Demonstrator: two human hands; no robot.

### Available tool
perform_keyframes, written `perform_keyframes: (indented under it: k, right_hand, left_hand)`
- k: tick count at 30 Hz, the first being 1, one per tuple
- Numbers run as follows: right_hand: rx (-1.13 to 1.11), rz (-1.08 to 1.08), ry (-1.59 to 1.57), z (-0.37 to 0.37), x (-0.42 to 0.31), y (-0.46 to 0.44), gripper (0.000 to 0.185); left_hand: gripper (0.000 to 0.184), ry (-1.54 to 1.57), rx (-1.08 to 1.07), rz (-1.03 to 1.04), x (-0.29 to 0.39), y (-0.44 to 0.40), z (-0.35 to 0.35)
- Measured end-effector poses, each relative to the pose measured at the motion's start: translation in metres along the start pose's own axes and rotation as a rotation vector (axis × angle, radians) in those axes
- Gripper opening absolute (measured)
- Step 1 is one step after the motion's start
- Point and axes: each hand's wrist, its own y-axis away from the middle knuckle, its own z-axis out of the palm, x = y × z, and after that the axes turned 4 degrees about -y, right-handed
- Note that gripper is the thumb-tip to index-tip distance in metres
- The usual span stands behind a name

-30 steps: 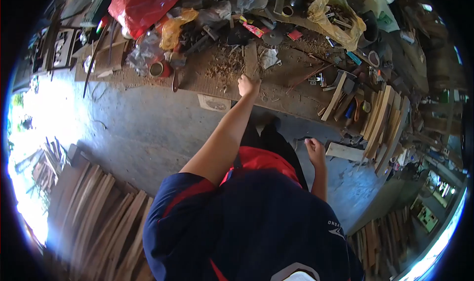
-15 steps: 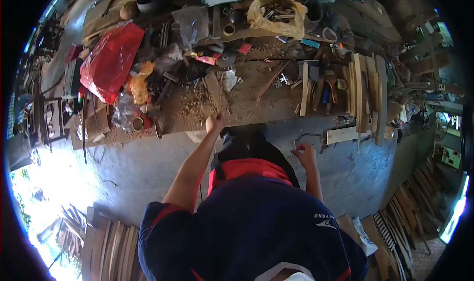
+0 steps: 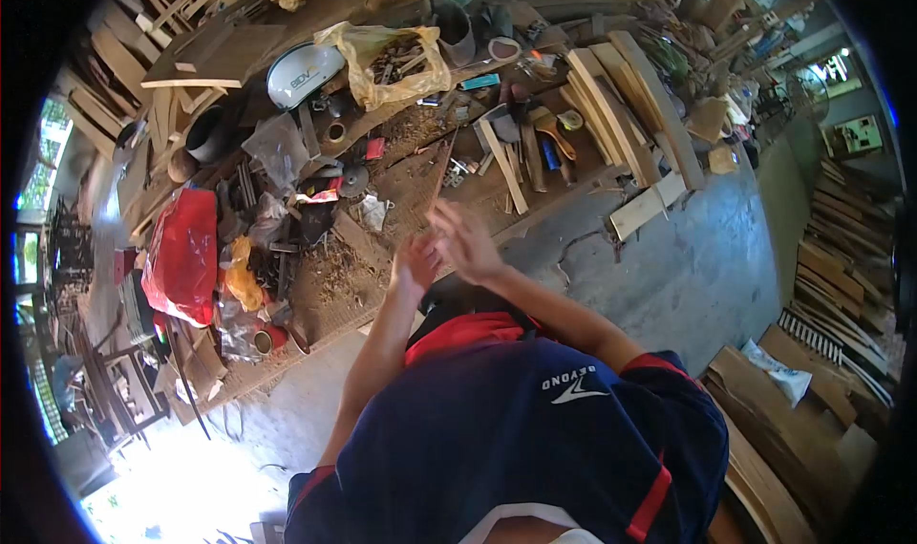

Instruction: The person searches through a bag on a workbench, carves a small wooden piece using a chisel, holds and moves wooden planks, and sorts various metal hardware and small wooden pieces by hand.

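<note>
My left hand (image 3: 415, 265) and my right hand (image 3: 465, 245) are close together over the front edge of the wooden workbench (image 3: 406, 183). The right hand's fingers are stretched out and a little smeared by motion; nothing shows in them. Beside it, the left hand has its fingers loosely bent and apart, with no object visible. Whether the palms touch is hard to make out. Just left of the hands lie a flat wood piece (image 3: 359, 238), wood shavings (image 3: 334, 278) and a crumpled white scrap (image 3: 373, 212).
A red plastic bag (image 3: 181, 257) and a red can (image 3: 271, 339) sit on the bench's left. Farther back are a white helmet (image 3: 304, 74) and a yellow bag (image 3: 382, 90) of wood scraps. On the right are a brush (image 3: 554, 133) and stacked wood strips (image 3: 611, 105).
My right hand has come up from beside my body to meet the left near the bench edge. The left hand's fingers have loosened. My view has turned to the right.
</note>
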Motion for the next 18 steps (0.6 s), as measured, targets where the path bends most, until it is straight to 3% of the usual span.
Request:
perform_keyframes:
  k: [1,3,4,6,7,8,10,11,12,13,14,15,16,17,18]
  right_hand:
    - [0.01,0.001,0.003,0.005,-0.008,0.002,0.042]
    - [-0.046,-0.081,-0.072,0.011,-0.019,0.004,0.039]
    - [-0.037,-0.085,-0.074,0.014,-0.013,0.007,0.039]
    - [0.097,0.011,-0.014,0.018,0.006,0.001,0.041]
    - [0.187,0.254,-0.119,0.015,0.002,-0.007,0.04]
    - [0.216,0.252,-0.114,0.024,0.022,-0.012,0.04]
    - [0.452,1.27,-0.884,0.047,0.075,-0.022,0.044]
    - [0.497,1.269,-0.884,0.049,0.085,-0.022,0.044]
    - [0.341,1.408,-1.171,0.039,0.072,-0.033,0.045]
    - [0.169,1.512,-1.464,0.036,0.067,-0.041,0.047]
    - [0.223,0.674,-1.909,0.065,0.048,-0.036,0.052]
    - [0.232,-0.261,-2.088,0.092,0.034,-0.031,0.06]
    - [0.582,-0.696,-1.469,0.074,0.018,-0.043,0.045]
    - [0.606,-0.701,-1.433,0.062,0.018,-0.047,0.045]
    - [0.524,-0.249,-1.463,0.053,0.021,-0.05,0.042]
  left_hand:
    - [0.039,-0.009,-0.004,-0.004,-0.005,0.016,0.032]
    - [0.047,-0.206,-0.487,0.429,-0.013,0.044,0.089]
    - [0.047,-0.216,-0.49,0.43,-0.013,0.039,0.087]
    - [0.05,-0.265,0.045,0.226,-0.002,0.019,0.09]
    - [0.054,-0.209,-0.114,0.244,-0.003,0.024,0.095]
    - [0.054,-0.233,-0.13,0.236,-0.006,0.028,0.101]
    - [0.05,-1.07,-0.245,0.854,-0.017,0.039,0.116]
    - [0.049,-1.471,-0.319,1.169,-0.024,0.04,0.123]
    - [0.049,-1.475,-0.368,1.152,-0.023,0.035,0.12]
    - [0.044,-1.707,-0.542,1.335,-0.015,0.024,0.11]
    - [0.042,-1.918,-0.732,1.53,-0.006,0.011,0.1]
    - [0.042,-1.764,-0.727,1.631,0.001,-0.001,0.094]
    - [0.046,-1.824,-0.618,1.696,0.01,-0.011,0.084]
    - [0.048,-1.805,-0.583,1.777,0.018,-0.022,0.077]
    - [0.05,-1.813,-0.442,1.89,0.021,-0.021,0.079]
